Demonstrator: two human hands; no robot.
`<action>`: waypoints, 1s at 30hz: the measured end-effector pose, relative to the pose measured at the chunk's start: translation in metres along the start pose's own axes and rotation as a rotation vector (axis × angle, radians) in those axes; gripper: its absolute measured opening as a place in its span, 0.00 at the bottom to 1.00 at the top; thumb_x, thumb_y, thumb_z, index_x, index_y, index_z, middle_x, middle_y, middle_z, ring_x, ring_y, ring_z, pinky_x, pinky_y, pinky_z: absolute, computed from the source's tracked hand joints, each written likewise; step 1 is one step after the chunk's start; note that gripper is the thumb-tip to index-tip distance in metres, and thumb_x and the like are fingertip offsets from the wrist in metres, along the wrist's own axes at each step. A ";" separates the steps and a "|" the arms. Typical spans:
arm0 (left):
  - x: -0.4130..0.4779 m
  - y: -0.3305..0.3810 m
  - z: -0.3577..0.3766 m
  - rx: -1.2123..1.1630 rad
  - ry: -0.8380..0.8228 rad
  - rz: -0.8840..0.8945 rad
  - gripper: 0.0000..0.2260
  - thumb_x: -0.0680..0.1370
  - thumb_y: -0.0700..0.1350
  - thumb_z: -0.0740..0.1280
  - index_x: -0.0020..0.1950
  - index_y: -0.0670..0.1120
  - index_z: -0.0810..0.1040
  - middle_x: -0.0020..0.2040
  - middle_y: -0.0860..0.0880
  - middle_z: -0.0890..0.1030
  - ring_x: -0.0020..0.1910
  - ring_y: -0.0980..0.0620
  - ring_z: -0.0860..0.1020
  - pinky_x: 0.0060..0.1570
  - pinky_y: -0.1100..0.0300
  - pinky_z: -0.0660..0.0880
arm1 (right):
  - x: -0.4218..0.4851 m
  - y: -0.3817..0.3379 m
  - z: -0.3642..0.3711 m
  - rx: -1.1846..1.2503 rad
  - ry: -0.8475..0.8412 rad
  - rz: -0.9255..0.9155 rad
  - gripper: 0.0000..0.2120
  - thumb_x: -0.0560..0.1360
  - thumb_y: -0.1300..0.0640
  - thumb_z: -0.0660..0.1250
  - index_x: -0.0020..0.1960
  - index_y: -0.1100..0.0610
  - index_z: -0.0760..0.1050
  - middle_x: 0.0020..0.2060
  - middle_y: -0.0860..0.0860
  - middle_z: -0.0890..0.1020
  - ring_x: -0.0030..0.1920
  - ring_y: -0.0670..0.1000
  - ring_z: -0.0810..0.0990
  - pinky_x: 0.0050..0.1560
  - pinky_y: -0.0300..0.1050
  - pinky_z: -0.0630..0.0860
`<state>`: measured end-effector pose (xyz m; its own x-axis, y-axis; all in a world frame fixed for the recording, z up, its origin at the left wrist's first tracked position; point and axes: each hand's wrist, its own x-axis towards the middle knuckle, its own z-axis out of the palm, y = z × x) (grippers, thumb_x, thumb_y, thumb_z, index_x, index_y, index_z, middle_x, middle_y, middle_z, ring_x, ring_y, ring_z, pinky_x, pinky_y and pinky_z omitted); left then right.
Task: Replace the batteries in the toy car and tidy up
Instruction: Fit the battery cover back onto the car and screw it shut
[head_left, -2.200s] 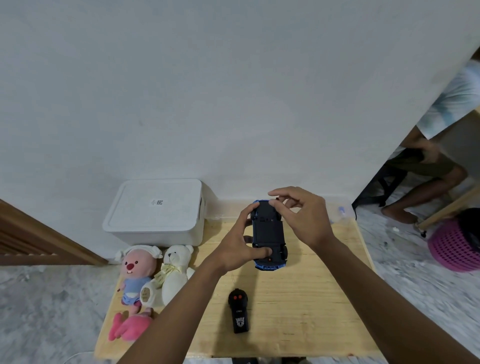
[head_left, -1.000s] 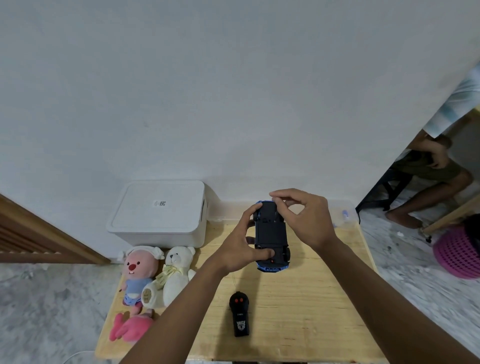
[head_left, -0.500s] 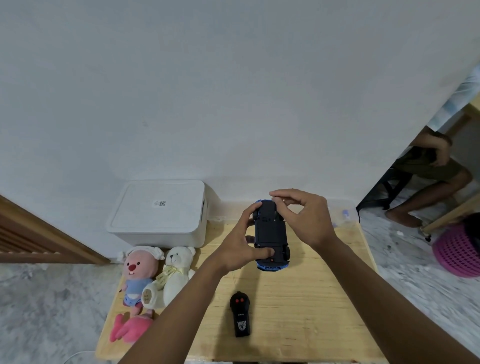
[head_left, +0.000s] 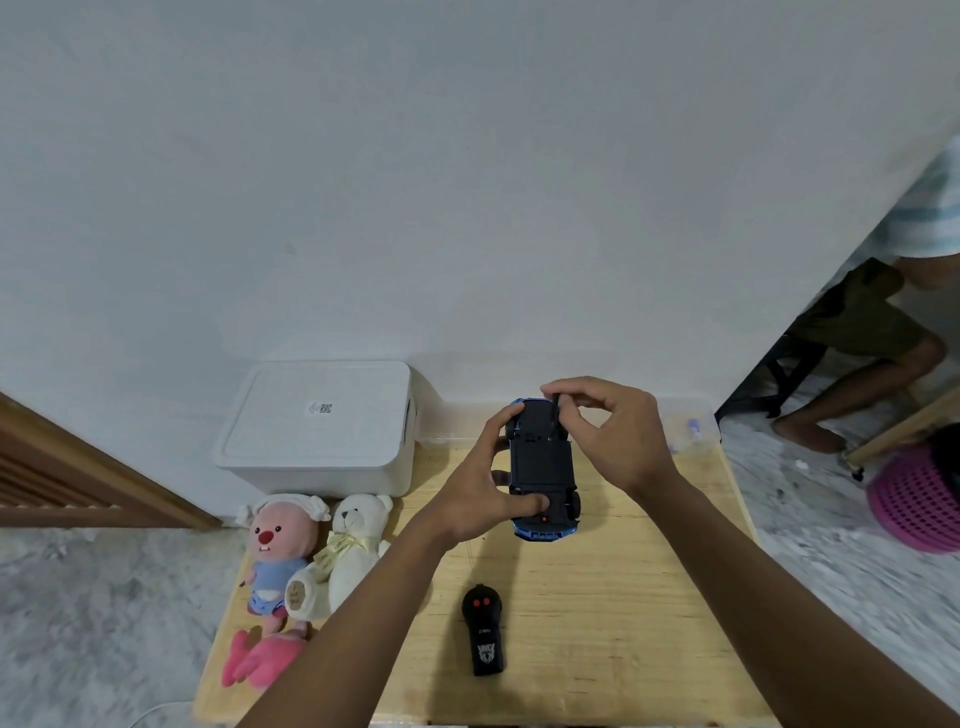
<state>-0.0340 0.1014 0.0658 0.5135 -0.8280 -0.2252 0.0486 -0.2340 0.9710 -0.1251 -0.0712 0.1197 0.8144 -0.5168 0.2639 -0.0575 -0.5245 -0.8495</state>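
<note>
Toy car (head_left: 543, 467) upside down over the desk (head_left: 623, 623), gripped in my left hand (head_left: 480, 499) | right hand (head_left: 615, 436) pinches a thin dark tool (head_left: 555, 413) at its underside | early, I judge: nothing opened yet; battery swap, tidying left.

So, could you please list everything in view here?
plastic toy car: one, blue with black underside, held upturned, centre
thin rod-like tool: one, dark, at car's far end
wooden table: one, pale, under the toys
handheld remote control: one, black, table front
lidded plastic box: one, white, back left by wall
beaver-like plush toy: one, pink, table's left edge
plush teddy bear: one, white, beside pink plush
plastic mesh basket: one, pink, floor at right
seated person: one, dark shorts, far right
left hand: one, grips car
right hand: one, pinches tool
</note>
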 end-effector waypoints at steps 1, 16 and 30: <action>0.000 0.000 0.000 -0.002 0.002 0.001 0.45 0.72 0.36 0.78 0.77 0.67 0.60 0.71 0.55 0.72 0.63 0.46 0.79 0.58 0.51 0.82 | 0.000 0.000 0.000 0.000 -0.001 0.003 0.11 0.77 0.64 0.68 0.50 0.51 0.86 0.46 0.40 0.87 0.48 0.43 0.85 0.53 0.34 0.79; 0.003 0.004 0.001 0.008 0.007 0.007 0.45 0.72 0.36 0.79 0.77 0.67 0.60 0.71 0.58 0.71 0.66 0.45 0.77 0.58 0.54 0.82 | 0.008 0.001 0.002 0.078 0.032 0.087 0.07 0.72 0.56 0.78 0.43 0.52 0.79 0.39 0.45 0.83 0.37 0.48 0.80 0.48 0.45 0.81; 0.006 0.002 0.003 0.014 0.037 0.026 0.44 0.72 0.38 0.80 0.77 0.67 0.61 0.70 0.60 0.71 0.69 0.48 0.75 0.62 0.53 0.80 | -0.017 0.020 -0.003 0.081 0.030 0.224 0.13 0.84 0.63 0.56 0.58 0.51 0.77 0.30 0.51 0.74 0.26 0.43 0.71 0.32 0.41 0.71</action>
<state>-0.0331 0.0939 0.0664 0.5460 -0.8143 -0.1970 0.0231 -0.2205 0.9751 -0.1416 -0.0752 0.0995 0.7689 -0.6347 0.0772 -0.1871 -0.3387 -0.9221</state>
